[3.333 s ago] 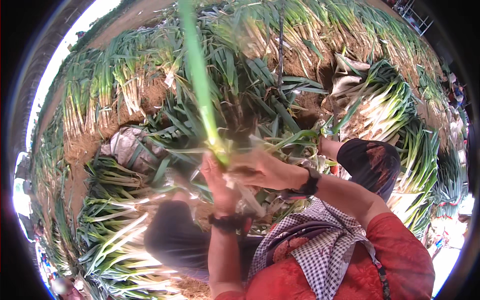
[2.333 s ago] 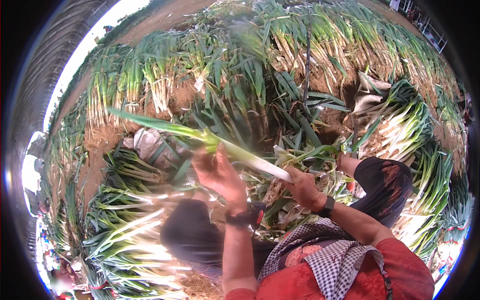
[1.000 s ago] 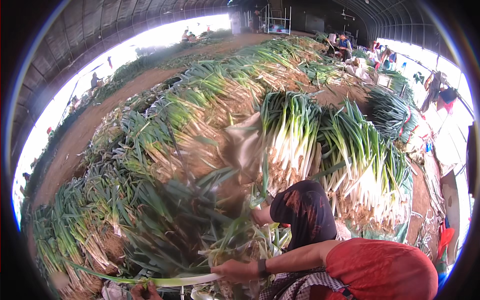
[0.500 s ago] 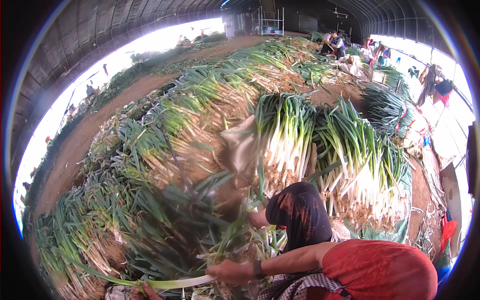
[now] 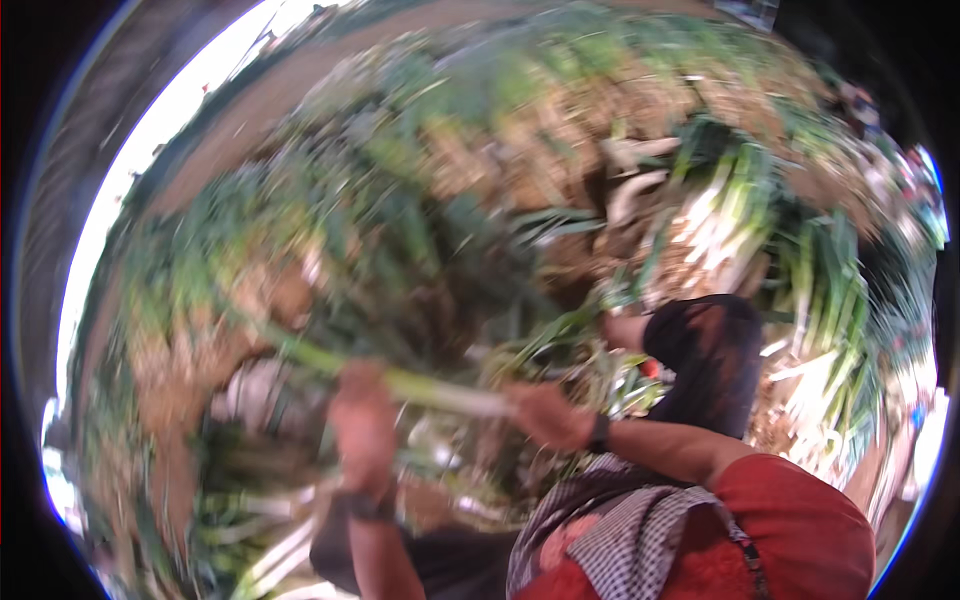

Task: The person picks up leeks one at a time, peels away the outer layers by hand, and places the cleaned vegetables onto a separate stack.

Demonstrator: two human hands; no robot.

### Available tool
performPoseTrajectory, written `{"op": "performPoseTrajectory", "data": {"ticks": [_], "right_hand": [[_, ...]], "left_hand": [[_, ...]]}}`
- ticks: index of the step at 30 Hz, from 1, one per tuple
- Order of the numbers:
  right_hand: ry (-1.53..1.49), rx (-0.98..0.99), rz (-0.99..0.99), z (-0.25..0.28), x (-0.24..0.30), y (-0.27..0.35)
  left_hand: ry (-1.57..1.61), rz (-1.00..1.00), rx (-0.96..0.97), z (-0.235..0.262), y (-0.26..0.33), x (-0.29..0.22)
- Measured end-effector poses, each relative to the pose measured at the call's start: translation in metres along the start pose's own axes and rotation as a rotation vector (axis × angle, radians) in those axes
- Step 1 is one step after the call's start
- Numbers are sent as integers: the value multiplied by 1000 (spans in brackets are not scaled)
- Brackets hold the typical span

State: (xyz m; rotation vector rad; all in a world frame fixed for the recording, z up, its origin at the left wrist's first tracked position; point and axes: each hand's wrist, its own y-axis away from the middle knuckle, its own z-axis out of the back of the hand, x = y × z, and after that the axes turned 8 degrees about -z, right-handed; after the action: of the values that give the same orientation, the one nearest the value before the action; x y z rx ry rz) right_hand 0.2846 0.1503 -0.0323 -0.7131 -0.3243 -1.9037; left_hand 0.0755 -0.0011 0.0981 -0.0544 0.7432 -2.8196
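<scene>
One long green onion (image 5: pixel 450 392) stretches across in front of me, its white end to the right and its green leaves trailing to the upper left. My right hand (image 5: pixel 552 413) is closed around the white end. Further along the stalk, my left hand (image 5: pixel 362 425) is wrapped over the greener part; motion smears its fingers. Loose stripped leaves (image 5: pixel 545 350) lie just beyond my right hand. A heap of dark green leaves (image 5: pixel 440 280) spreads behind the stalk.
Untrimmed green onions (image 5: pixel 570 140) with soil on them lie in long rows ahead and to the left. Cleaner, white-stemmed bunches (image 5: pixel 715 225) stand at the right beyond my knee (image 5: pixel 705 350). More pale stalks (image 5: pixel 285 560) lie at the lower left.
The view has swung, shifting the scene rightward and tilting it. My left hand, earlier low at the edge, now shows whole on the stalk. The green onion has come up toward the middle.
</scene>
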Motion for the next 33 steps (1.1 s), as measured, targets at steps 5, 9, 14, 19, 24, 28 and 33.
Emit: {"op": "performPoseTrajectory", "data": {"ticks": [5,9,14,19,24,28,33], "right_hand": [[1,95,-74,24,16,-13],[-571,476,-237,1,28,-1],[-1122,474,-335,-33,15,0],[-920,169,177,-72,-55,-13],[-386,205,-163,4,12,-27],[-264,-23,-27,-4,10,-34],[-441,141,-85,-16,-4,-36]], "left_hand": [[170,146,-95,-3,-2,-9],[516,235,-212,-2,8,-17],[1013,220,-67,-3,13,-54],[1493,147,-39,-2,10,-117],[1765,231,231,43,17,-114],[2052,88,124,56,26,-120],[1349,439,405,42,17,-69]]}}
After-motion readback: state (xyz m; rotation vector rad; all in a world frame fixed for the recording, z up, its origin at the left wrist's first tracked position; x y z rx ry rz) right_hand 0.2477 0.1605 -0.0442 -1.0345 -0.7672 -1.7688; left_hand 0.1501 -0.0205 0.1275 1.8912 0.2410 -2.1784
